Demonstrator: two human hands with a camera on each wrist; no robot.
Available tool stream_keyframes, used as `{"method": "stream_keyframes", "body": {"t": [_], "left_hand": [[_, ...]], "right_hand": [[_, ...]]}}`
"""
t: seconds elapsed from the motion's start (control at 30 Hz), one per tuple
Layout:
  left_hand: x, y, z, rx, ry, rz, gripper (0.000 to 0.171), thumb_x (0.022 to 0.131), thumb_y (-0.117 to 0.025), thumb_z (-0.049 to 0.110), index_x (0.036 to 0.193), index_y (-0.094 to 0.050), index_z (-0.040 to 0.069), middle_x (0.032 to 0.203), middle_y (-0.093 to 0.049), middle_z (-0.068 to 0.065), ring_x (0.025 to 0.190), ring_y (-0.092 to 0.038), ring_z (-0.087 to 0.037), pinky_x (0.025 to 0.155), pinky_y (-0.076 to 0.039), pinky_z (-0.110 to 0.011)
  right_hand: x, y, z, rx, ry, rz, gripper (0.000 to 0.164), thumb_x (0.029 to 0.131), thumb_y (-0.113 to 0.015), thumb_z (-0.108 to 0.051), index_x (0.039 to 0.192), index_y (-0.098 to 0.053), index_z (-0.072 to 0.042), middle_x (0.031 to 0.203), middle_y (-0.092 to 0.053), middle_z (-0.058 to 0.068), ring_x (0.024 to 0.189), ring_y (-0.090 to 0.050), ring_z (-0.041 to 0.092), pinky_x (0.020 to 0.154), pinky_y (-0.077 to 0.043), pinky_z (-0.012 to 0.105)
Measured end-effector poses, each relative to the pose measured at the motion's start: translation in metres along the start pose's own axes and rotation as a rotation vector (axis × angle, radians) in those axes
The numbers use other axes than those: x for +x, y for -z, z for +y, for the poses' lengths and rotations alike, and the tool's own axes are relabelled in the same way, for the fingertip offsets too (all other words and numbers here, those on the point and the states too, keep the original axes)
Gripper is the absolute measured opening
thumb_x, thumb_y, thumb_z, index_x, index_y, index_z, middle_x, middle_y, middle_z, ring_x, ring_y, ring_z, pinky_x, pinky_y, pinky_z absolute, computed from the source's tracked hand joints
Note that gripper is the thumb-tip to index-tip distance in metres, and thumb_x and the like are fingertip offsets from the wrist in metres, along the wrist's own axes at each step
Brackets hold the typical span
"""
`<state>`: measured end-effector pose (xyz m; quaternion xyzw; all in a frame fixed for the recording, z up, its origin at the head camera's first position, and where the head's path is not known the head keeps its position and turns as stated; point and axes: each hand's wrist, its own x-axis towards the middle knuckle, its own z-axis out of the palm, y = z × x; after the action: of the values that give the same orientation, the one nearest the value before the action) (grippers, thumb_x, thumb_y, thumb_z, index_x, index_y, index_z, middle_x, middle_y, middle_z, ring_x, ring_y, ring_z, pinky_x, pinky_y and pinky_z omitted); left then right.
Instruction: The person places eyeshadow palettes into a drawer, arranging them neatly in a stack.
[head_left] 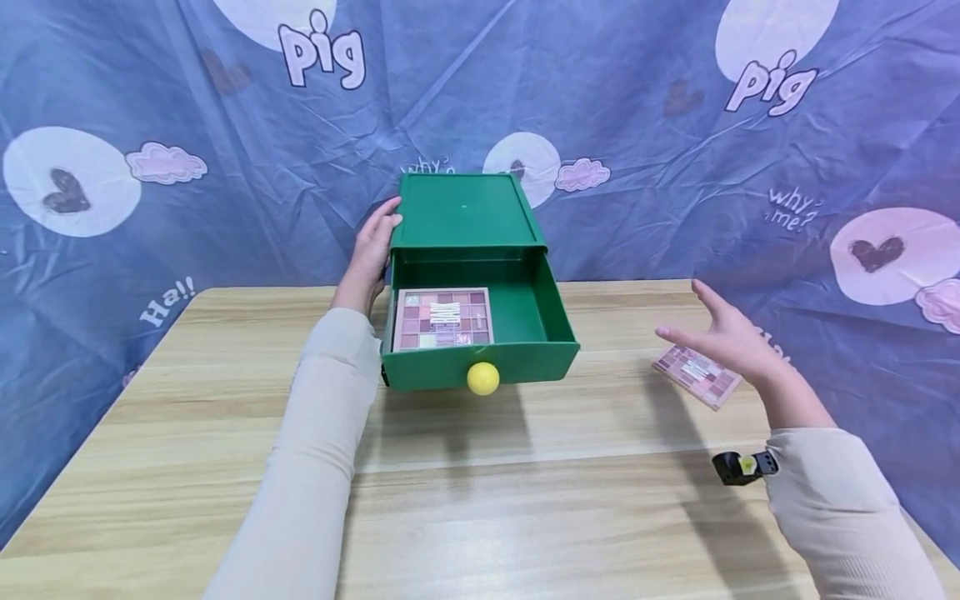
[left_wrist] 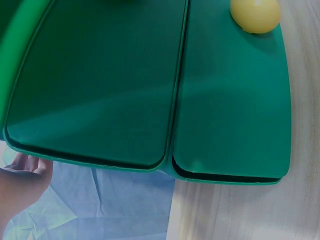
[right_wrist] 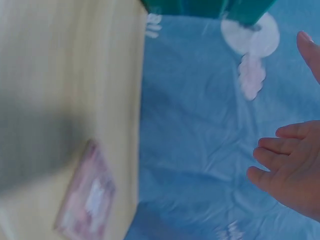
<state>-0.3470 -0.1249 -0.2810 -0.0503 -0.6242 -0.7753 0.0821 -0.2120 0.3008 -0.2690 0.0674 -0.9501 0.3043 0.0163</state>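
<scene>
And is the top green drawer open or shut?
Open: the top green drawer sticks out from its cabinet, showing a palette inside.

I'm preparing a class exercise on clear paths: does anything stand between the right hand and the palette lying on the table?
Nothing visible does: the right hand hangs in the air, and only open space shows between it and the palette on the table.
</scene>
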Motion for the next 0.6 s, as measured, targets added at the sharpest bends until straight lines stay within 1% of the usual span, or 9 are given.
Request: {"method": "stream_keyframes", "body": {"t": [0.1, 0.33, 0.5, 0.57, 0.6], "left_hand": [[0.000, 0.000, 0.000, 0.000, -0.002, 0.001, 0.040, 0.087, -0.045, 0.019, 0.127, -0.045, 0.017, 0.126, -0.039, -0.001, 0.103, -0.041, -0.015, 0.084, -0.035, -0.026], [0.000, -0.001, 0.000, 0.001, -0.004, 0.002, 0.040, 0.087, -0.045, 0.018, 0.127, -0.045, 0.016, 0.125, -0.040, -0.001, 0.103, -0.041, -0.015, 0.084, -0.034, -0.025], [0.000, 0.000, -0.001, -0.012, -0.012, 0.002, 0.040, 0.087, -0.044, 0.017, 0.126, -0.046, 0.015, 0.123, -0.041, -0.003, 0.099, -0.043, -0.015, 0.082, -0.036, -0.024], [0.000, 0.000, 0.000, -0.013, -0.013, 0.001, 0.040, 0.087, -0.044, 0.017, 0.127, -0.045, 0.015, 0.122, -0.042, -0.003, 0.099, -0.043, -0.015, 0.082, -0.036, -0.024], [0.000, 0.000, 0.000, -0.015, -0.013, 0.002, 0.040, 0.087, -0.044, 0.017, 0.126, -0.046, 0.015, 0.123, -0.042, -0.003, 0.099, -0.043, -0.015, 0.082, -0.035, -0.024]], "right_hand": [[-0.002, -0.002, 0.015, 0.011, -0.012, 0.002, 0.095, 0.078, -0.061, -0.035, 0.136, 0.006, -0.001, 0.136, -0.005, 0.029, 0.118, -0.011, 0.049, 0.090, -0.013, 0.059], [-0.002, -0.009, 0.050, 0.026, -0.043, -0.002, 0.098, 0.078, -0.061, -0.034, 0.135, 0.010, 0.000, 0.133, -0.004, 0.034, 0.114, -0.012, 0.054, 0.088, -0.014, 0.061], [-0.003, -0.014, 0.069, 0.098, 0.004, 0.009, 0.095, 0.078, -0.062, -0.023, 0.135, 0.010, 0.001, 0.133, 0.004, 0.034, 0.118, -0.003, 0.050, 0.091, -0.006, 0.059], [-0.004, -0.016, 0.076, 0.104, 0.021, 0.021, 0.095, 0.077, -0.063, -0.021, 0.135, 0.008, 0.002, 0.133, 0.004, 0.034, 0.119, -0.001, 0.048, 0.092, -0.005, 0.058], [-0.004, -0.016, 0.079, 0.096, 0.013, 0.020, 0.095, 0.077, -0.064, -0.022, 0.134, 0.008, 0.004, 0.133, 0.004, 0.034, 0.119, -0.001, 0.048, 0.092, -0.005, 0.058]]}}
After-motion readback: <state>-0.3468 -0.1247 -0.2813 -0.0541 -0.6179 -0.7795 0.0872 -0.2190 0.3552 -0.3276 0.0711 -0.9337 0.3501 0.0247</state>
